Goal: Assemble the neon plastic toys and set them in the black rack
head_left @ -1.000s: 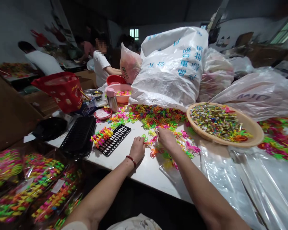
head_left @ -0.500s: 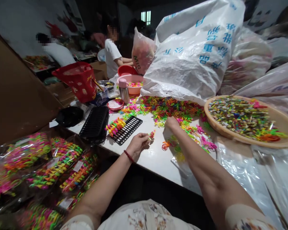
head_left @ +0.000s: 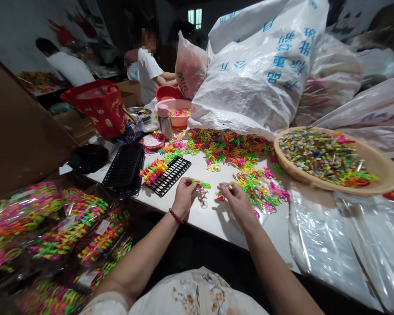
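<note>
My left hand [head_left: 184,194], with a red bead bracelet at the wrist, pinches a small green plastic toy piece [head_left: 202,184] just above the white table [head_left: 203,216]. My right hand [head_left: 238,199] is closed in a pinch on a tiny piece I cannot make out, close to a small red piece [head_left: 220,197] lying on the table. Just left of my left hand lies a black slotted rack [head_left: 170,175] with several bright pieces [head_left: 153,170] set in its far end. A heap of loose neon plastic pieces [head_left: 230,148] spreads beyond both hands.
A round tan tray [head_left: 389,173] of small mixed pieces sits at right, big white sacks [head_left: 259,74] behind it. Clear plastic bags [head_left: 318,245] lie at right front. Stacked black racks [head_left: 124,166], a red bag [head_left: 100,105], a pink basin [head_left: 179,114] and other people stand far left. Packed bags [head_left: 52,236] fill the left front.
My right hand has drawn back from the heap toward me and now pinches a small piece. My left hand has lifted slightly with a green piece.
</note>
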Available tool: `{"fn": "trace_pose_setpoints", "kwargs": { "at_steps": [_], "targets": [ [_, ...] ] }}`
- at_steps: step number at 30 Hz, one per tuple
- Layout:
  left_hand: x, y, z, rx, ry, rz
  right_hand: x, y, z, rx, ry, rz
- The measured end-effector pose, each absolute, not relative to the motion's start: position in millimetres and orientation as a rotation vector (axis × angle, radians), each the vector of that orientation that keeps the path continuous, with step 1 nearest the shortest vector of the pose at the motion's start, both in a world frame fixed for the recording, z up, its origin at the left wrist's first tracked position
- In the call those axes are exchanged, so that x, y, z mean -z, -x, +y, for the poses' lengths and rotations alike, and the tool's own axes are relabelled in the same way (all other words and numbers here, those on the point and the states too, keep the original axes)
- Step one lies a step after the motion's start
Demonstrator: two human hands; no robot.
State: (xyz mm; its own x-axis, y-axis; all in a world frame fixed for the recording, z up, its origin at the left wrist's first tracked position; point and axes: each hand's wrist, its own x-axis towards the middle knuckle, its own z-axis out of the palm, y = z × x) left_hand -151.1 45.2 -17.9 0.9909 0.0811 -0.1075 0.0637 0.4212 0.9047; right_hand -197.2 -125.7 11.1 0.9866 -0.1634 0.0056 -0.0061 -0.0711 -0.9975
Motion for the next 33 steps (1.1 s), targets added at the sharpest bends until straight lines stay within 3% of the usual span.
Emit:
{"fn": "trace_pose_setpoints", "kwargs": {
  "at_steps": [9, 16, 20, 26, 29, 33],
  "targets": [
    [4, 166, 47, 0.162, -0.909, 0.027, 2, 213, -107, 0.011, 1.665, 0.166],
    [5, 171, 45, 0.023, -1.102, -0.217, -2, 223, -95, -0.209, 1.417, 0.093],
    [8, 177, 43, 0.01, -1.274, -0.277, -2, 225, -97, -0.092, 1.541, 0.128],
    [-1, 200, 29, -0.034, -1.475, -0.09, -7, 226, -100, 0.485, 2.267, -0.065],
    [-6, 204, 22, 0.08, -1.454, -0.112, -8, 231, -90, 0.458, 2.393, -0.246],
    [-8, 198, 24, 0.106, -1.309, 0.064, -13, 240, -82, 0.356, 2.183, -0.288]
  ]
}}
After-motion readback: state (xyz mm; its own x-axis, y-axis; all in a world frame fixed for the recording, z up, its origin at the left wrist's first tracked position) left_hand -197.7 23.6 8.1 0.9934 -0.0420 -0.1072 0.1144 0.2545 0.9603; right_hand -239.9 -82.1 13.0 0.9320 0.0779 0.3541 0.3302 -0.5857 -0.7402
